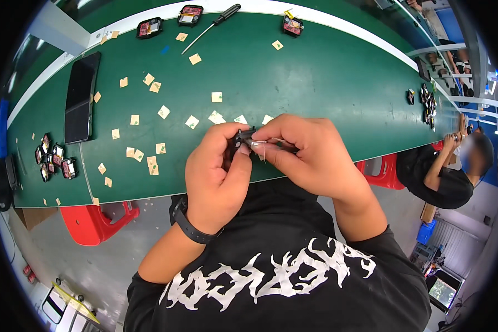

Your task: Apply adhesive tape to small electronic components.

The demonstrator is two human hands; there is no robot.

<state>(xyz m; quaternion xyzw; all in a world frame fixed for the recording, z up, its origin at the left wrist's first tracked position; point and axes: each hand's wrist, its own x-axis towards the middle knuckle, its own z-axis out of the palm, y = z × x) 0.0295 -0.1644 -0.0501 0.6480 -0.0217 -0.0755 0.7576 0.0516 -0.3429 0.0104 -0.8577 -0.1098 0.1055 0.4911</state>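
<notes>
- The green table [337, 83] fills the scene, and all the action is right at its near edge.
- Beyond its right end, a co-worker [442, 171] in black sits with both forearms raised.
- At mid near edge, here's the left hand [213, 171]: forearm angling inward, wrist banded, thumb and curled fingers clamped around a small black case.
- The right hand [307, 146] comes in from the opposite side, knuckles up, forearm slanting down and outward, thumb and forefinger pinched on a pale piece.
- Over on the table's left part lies a dark tablet [82, 97].
- Up by the far edge, a screwdriver [226, 15] rests at a slant.
- The black case [239, 145] sits between both hands, over the table's near edge; its inside is mostly hidden by fingers.
- Paper squares [216, 97] scatter across the table's left half and middle.
- Tiniest of all, the pale piece [258, 143] shows against the case, above that same near edge.
</notes>
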